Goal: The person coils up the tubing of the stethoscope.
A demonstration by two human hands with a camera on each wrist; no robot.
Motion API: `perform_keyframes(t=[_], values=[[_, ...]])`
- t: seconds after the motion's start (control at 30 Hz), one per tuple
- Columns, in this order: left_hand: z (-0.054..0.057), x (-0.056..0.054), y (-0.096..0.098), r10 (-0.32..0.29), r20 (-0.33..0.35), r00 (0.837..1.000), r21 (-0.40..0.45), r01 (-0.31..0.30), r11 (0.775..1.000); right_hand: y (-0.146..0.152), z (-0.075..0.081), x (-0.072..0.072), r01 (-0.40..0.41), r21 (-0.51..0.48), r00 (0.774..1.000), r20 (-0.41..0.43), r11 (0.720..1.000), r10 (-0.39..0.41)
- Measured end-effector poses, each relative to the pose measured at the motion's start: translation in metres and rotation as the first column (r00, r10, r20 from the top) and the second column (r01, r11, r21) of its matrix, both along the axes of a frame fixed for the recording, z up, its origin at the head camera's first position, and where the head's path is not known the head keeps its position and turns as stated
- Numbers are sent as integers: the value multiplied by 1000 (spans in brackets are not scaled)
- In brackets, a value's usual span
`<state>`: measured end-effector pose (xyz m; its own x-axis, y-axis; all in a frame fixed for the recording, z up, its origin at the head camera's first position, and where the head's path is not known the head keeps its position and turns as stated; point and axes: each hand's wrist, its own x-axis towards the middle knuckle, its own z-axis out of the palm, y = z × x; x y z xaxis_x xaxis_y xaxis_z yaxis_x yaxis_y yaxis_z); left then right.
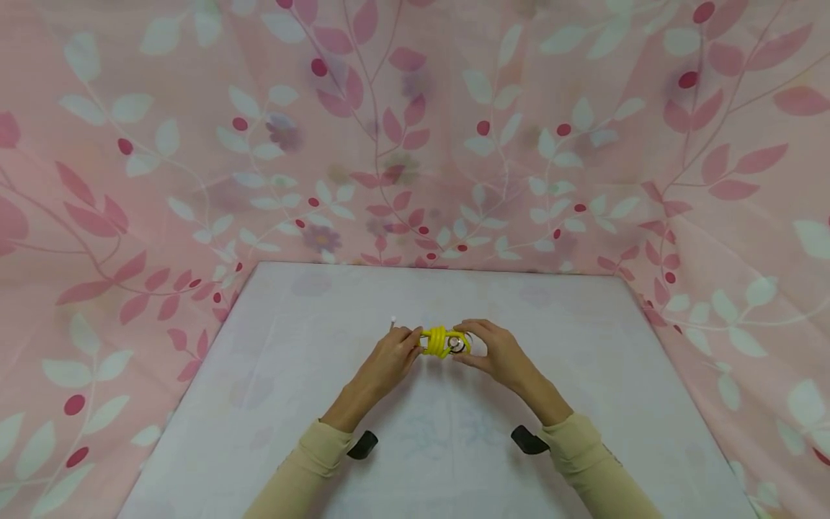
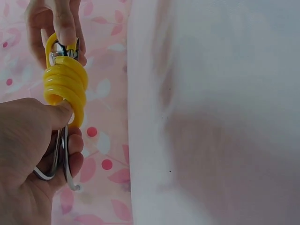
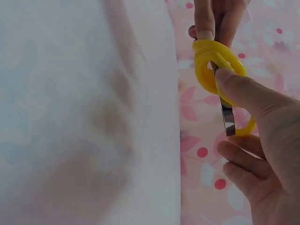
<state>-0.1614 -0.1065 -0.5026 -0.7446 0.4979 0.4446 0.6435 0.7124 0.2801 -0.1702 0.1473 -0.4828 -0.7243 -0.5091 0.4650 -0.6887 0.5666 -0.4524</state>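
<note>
A yellow plastic-coated cord, wound in several tight turns, is held up between both hands over the table. Bent metal rods come out of its left end and run through my left hand, whose thumb and fingers pinch them close to the coil. My right hand pinches the other end, where the cord makes a loop around a shiny metal part. In the right wrist view a flat metal strip hangs below the right thumb, beside the yellow loop.
A table with a white cover lies under the hands. Pink leaf-patterned cloth stands behind it and on both sides. Dark wrist devices show beside the sleeves.
</note>
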Motion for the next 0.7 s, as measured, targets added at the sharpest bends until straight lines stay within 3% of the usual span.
perform_keyframes(t=[0.17,0.37,0.5,0.6,0.7], values=[[-3,1,1,-7,-39,999,-2,7,1000,3,3,1,-5,69,999,54,998,1],[-4,-3,1,-14,-44,999,-37,13,999,6,2,-1,12,103,999,49,995,-17],[2,-4,-3,-37,89,995,-58,42,997,7,1,-2,-3,89,999,33,996,0],[7,-4,-7,-44,228,973,-63,60,996,7,1,-2,-16,88,999,38,996,13],[9,-5,-11,-60,316,947,-71,87,994,8,1,0,-20,99,999,51,995,15]])
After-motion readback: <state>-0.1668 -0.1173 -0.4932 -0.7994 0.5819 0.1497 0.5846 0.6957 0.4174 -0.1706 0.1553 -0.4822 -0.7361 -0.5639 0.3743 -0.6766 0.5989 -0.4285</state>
